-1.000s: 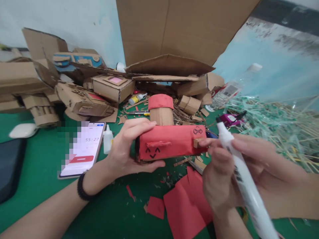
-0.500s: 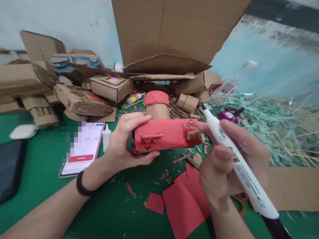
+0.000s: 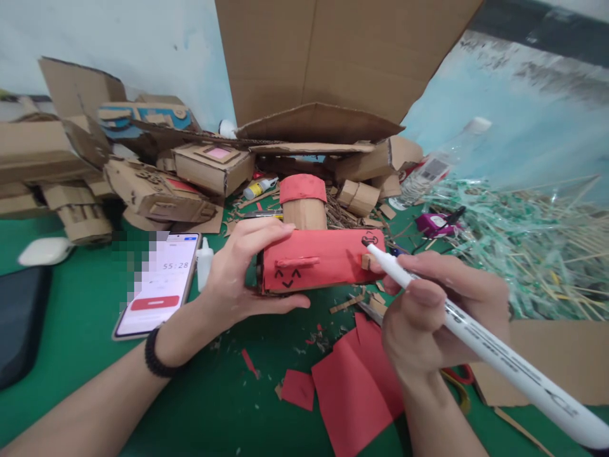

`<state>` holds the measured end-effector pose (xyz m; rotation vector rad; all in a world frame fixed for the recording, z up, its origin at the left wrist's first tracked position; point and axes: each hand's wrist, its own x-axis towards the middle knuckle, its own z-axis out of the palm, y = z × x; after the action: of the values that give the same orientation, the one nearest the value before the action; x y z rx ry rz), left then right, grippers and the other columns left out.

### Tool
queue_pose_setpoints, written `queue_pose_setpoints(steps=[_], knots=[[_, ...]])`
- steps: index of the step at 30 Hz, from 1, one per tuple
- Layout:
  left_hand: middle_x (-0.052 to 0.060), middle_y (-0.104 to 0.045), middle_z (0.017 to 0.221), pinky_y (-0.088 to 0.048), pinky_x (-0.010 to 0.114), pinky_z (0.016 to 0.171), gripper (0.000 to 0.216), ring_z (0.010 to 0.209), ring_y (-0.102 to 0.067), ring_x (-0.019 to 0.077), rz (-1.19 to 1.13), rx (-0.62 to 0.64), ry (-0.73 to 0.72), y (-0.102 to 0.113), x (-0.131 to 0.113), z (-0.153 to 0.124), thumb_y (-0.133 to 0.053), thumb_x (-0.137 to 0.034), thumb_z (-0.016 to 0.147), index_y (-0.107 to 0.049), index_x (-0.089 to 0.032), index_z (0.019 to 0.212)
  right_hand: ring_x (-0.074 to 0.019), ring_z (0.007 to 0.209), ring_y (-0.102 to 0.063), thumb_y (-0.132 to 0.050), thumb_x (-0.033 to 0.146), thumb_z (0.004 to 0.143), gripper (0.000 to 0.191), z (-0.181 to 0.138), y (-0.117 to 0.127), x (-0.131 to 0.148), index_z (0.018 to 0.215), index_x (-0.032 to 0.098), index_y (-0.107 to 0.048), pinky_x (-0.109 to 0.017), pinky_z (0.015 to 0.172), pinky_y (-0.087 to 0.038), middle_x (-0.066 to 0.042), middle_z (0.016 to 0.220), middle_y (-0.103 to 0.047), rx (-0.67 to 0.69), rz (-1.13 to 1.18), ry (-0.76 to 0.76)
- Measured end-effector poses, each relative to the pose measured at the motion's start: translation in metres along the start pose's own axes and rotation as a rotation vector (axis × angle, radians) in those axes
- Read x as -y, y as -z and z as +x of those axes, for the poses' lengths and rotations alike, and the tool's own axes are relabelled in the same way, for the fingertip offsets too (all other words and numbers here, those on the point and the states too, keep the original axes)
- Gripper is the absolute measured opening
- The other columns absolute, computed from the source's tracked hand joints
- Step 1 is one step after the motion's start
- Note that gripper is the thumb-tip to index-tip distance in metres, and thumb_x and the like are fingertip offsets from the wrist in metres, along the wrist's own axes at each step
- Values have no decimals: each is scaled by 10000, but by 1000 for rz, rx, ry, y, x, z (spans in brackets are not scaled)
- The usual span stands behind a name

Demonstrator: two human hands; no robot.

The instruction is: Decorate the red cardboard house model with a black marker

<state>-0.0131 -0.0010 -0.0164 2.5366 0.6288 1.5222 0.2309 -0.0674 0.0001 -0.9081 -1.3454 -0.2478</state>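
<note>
My left hand [image 3: 242, 266] grips the left end of a red paper-covered cardboard box [image 3: 328, 254], fingers over the top and thumb below. The box has a raised red strip, a drawn smiling face at its lower left and a small cardboard block [image 3: 368, 261] near its right end. My right hand [image 3: 442, 311] holds a white marker [image 3: 495, 346], its black tip at a small black drawing on the box's upper right corner. Behind the box stands a cardboard cylinder [image 3: 305, 214] with a red band; whether they join is hidden.
Red paper sheets [image 3: 352, 393] lie in front on the green table. To the left are a phone [image 3: 157, 285] and a small white bottle [image 3: 204, 263]. Cardboard models [image 3: 157, 190] line the back. A plastic bottle [image 3: 442, 162] and green shreds [image 3: 523, 241] are at right.
The marker has come down and left, so its tip now meets the box's upper right corner. The box has shifted slightly right in my left hand.
</note>
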Motion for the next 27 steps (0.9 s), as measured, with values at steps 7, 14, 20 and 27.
queue_pose_setpoints(steps=[7, 14, 20, 27], knots=[[149, -719, 1351, -629, 497, 1116, 825, 1270, -726, 319, 21, 13, 8, 2, -1, 1, -918, -595, 882, -566, -232, 1533, -171, 513, -686, -734, 472, 1067, 335, -1, -8, -4, 899, 196, -821, -312, 466, -500, -11, 672, -762, -85, 133, 39], [153, -701, 1366, -615, 487, 1126, 791, 1276, -721, 316, 26, 12, 36, 2, -1, 0, -921, -566, 888, -578, -225, 1514, -104, 476, -564, -728, 439, 1080, 314, 0, -9, -3, 990, 156, -829, -266, 444, -420, 0, 677, -727, -74, 102, 116], [160, -699, 1354, -625, 491, 1095, 756, 1259, -717, 316, 4, -18, 36, -2, 1, -1, -902, -572, 906, -589, -223, 1498, -161, 708, -729, -768, 343, 1048, 261, -3, -10, 1, 1291, 249, -782, -347, 632, -630, -32, 995, -701, -97, -26, 115], [166, -698, 1338, -634, 481, 1071, 724, 1242, -719, 312, -19, -26, 40, -4, 0, -1, -897, -552, 918, -600, -213, 1485, -176, 743, -752, -758, 198, 962, 315, 0, -13, 4, 1274, 239, -746, -392, 684, -686, -39, 1073, -653, -127, -101, 90]])
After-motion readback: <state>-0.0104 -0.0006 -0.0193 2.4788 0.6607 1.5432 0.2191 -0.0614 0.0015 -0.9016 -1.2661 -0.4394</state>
